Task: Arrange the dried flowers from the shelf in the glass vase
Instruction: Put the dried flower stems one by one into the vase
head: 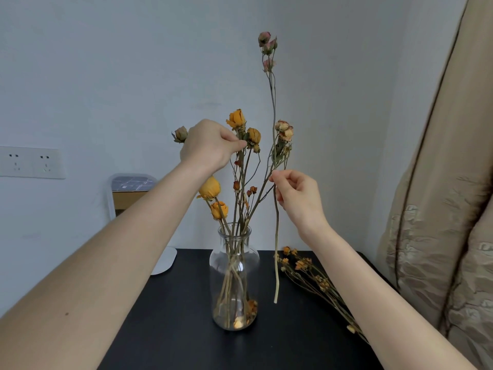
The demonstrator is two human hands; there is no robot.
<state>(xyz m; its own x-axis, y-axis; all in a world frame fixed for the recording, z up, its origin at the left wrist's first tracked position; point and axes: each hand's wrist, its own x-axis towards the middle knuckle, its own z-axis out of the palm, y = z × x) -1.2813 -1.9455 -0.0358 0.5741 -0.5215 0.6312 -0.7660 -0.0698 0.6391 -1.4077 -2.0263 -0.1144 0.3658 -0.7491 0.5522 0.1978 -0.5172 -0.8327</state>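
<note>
Black worktop (173, 329) carries the glass vase (234, 276), already part filled, with loose orange sprigs (314, 273) lying to its right. Just right of the vase hangs a long stem (276, 236), upright, its cut end below rim height and outside the glass. The right hand (296, 198) pinches it midway, nearest the mouth. I'd say it must rise and shift left to enter. The left hand (208, 145) pinches stems among the yellow roses (237, 118).

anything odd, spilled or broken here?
Minor only: loose petal bits lie in the bottom of the vase, apparently shed from the dried blooms. A small-flowered bunch lies flat on the table right of it, not yet placed. The vase stands upright; nothing looks broken.
</note>
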